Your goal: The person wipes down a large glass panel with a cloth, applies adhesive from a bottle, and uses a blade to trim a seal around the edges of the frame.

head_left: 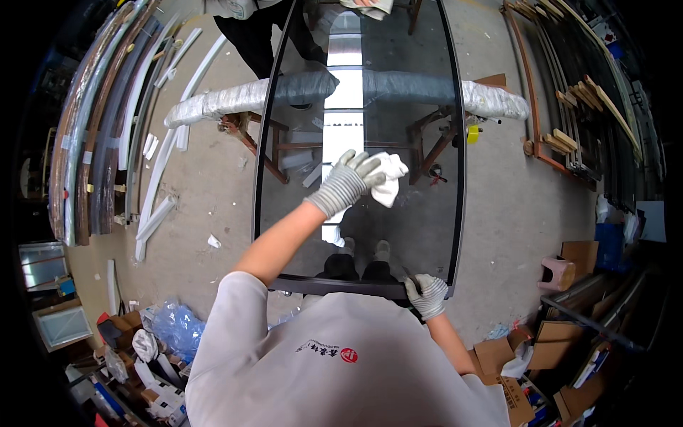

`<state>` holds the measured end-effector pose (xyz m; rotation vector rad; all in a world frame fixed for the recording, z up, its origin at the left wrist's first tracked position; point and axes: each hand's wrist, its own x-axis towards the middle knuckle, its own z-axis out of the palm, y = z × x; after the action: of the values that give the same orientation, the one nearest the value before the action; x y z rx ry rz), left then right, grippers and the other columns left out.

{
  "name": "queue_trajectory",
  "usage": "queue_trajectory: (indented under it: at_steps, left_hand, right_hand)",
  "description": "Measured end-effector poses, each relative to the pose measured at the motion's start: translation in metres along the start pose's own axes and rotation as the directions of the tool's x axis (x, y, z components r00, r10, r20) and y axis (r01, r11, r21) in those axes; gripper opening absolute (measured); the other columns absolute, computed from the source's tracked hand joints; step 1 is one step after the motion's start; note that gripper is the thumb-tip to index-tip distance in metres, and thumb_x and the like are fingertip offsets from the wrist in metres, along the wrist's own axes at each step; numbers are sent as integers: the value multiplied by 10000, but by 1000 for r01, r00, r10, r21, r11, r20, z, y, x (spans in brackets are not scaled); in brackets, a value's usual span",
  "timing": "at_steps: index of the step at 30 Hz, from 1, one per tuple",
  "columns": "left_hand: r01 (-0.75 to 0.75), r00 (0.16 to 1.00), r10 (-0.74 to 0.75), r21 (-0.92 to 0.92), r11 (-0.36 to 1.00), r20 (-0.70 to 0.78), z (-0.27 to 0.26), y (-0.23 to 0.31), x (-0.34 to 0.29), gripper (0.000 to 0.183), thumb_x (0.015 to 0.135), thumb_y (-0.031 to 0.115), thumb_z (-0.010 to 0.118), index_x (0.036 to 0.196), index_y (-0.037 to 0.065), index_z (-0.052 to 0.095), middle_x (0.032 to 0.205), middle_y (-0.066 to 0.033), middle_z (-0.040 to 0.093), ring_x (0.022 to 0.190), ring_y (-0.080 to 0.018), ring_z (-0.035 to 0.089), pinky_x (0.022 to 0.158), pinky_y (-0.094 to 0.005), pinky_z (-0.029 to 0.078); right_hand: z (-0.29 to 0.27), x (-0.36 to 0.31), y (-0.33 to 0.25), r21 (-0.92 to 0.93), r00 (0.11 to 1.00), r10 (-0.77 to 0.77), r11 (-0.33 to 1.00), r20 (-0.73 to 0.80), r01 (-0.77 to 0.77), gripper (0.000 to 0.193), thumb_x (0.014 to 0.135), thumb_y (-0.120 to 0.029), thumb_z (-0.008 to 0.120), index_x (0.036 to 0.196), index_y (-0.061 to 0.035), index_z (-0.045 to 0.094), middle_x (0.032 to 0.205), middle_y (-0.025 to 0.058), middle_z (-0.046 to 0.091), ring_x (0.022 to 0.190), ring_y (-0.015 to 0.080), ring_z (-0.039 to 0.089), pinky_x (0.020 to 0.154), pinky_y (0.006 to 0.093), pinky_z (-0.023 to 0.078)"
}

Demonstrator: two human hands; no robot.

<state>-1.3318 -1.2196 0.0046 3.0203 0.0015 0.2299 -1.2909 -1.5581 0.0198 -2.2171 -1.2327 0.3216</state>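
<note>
A large glass pane in a black frame (461, 213) lies in front of me, bearing bright reflections. My left hand (348, 181), in a grey-and-white striped work glove, reaches over the middle of the glass. Its fingers press on a crumpled white cloth (388, 186), which spreads out to their right. At the near right corner of the frame is my right hand (427, 295), gloved alike, with fingers bent over the edge. Something thin and dark shows by its fingertips; I cannot make out what it is.
Under the pane runs a plastic-wrapped support beam (213, 103) on brown trestles. Another person's dark-clothed legs (249, 35) stand at the far left, and a hand with a cloth (370, 7) shows at the far end. Long wrapped profiles (89, 128), cardboard boxes (562, 341) and a pink stool (557, 273) stand around.
</note>
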Motion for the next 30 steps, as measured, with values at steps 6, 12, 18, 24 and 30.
queue_trajectory:
  at_steps: [6,12,18,24,30]
  left_hand:
    - [279,952,-297,184,943,77,-10,-108,56,397,749,91,554,1134,187,539,1237,-79,504,1108,-296,513,925,-431,429]
    - [440,895,-435,342,830,-95,11,-185,122,284,814,127,489,1083,163,574,1131,-29,558,967,-267,568,771,-413,487]
    - [294,946,-317,247,923,59,10,-99,80,352,760,75,549,1111,59,531,1116,-163,547,951,-288,559,821,-421,459]
    - [-43,979,40,-11,999,-201,7,-17,-7,404,733,112,544,1135,83,517,1118,-146,536,1066,-311,515,947,-475,399]
    - [-67,992,65,-10,998,-111,23,-70,32,396,727,76,564,1118,142,549,1194,-93,517,1125,-289,505,1002,-441,383]
  right_hand:
    - [12,-10,2,-75,994,45,996,-101,-53,206,727,-204,664,598,-106,536,543,113,532,464,311,518,447,411,404]
    - [14,-3,3,-115,997,65,991,-38,-69,197,741,-200,644,612,-102,533,533,107,515,471,314,517,450,420,404]
    - [13,-1,3,-112,995,75,990,-72,-82,172,748,-193,638,629,-102,553,558,106,546,484,313,532,454,423,408]
    - [6,7,-5,-46,995,76,996,-61,-79,137,748,-180,634,651,-90,597,565,111,564,493,312,545,474,408,429]
    - [10,-2,1,-61,996,68,996,-61,-72,162,749,-179,643,638,-92,564,573,125,556,485,315,533,454,414,411]
